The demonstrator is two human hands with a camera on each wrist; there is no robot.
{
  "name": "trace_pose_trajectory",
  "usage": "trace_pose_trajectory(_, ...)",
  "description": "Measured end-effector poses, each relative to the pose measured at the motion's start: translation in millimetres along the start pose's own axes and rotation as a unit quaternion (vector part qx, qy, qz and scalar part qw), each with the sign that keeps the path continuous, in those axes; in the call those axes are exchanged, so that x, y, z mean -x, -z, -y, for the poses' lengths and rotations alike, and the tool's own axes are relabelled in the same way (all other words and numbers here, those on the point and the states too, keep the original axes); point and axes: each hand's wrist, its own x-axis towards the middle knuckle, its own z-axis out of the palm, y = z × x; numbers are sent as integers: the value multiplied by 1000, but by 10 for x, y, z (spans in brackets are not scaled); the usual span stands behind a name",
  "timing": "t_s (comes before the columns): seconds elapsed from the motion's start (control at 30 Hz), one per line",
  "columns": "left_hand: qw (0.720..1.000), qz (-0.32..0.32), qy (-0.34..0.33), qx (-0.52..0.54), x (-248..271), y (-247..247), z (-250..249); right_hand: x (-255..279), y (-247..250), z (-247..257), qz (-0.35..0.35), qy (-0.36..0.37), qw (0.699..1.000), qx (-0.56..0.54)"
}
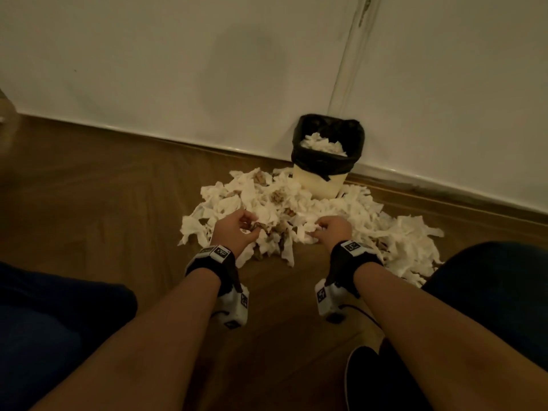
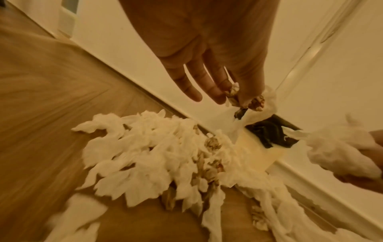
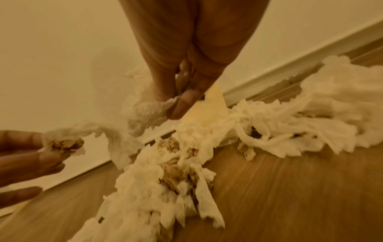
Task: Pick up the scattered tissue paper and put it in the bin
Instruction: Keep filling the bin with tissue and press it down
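Each hand is picking up tissue. The left hand [image 1: 237, 229] pinches a brown, crumpled bit; the right hand [image 1: 332, 228] pinches a white piece. The big tissue pile [image 1: 296, 209] lies on the floor around the bin [image 1: 326, 161]. Next, I think, both hands must carry their bits over the bin and let go.

Both forearms are bare, with no sleeves. Each wrist wears a black strap [image 1: 225, 266] topped by a small white block printed with a black square marker [image 1: 353, 247]. Beneath each wrist hangs a white boxy camera unit [image 1: 234, 307] bearing the same black-and-white markers, and a thin dark cable trails from the right one [image 1: 329, 298]. The legs are covered in dark blue fabric [image 1: 489, 280].
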Motion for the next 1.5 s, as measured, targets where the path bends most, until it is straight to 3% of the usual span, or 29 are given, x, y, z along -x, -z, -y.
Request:
trace_pose_trajectory(0.2,997,-12,-76,-14,-157,158,-434,-124,543,295,-43,71,996,23)
trace_pose_trajectory(0.37,996,-33,-84,-15,-451,273,-743,-292,894,469,-81,100,992,-2)
trace_pose_trajectory(0.73,986,-7,-138,-88,-1279,-51,-1436,-874,1421,409,-149,83,985,14)
trace_pose_trajectory(1.13,980,9,-164,-112,-2147,-981,-1701,-1722,1431,279,-181,47,982,32)
trace_pose_trajectory(1.33,987,6,-113,-112,-2421,-1108,-1474,-1986,1350,282,-162,4,986,34)
trace_pose_trajectory(1.5,987,50,-106,-110,-2485,-1199,-1440,-2036,1243,341,-109,7,993,49)
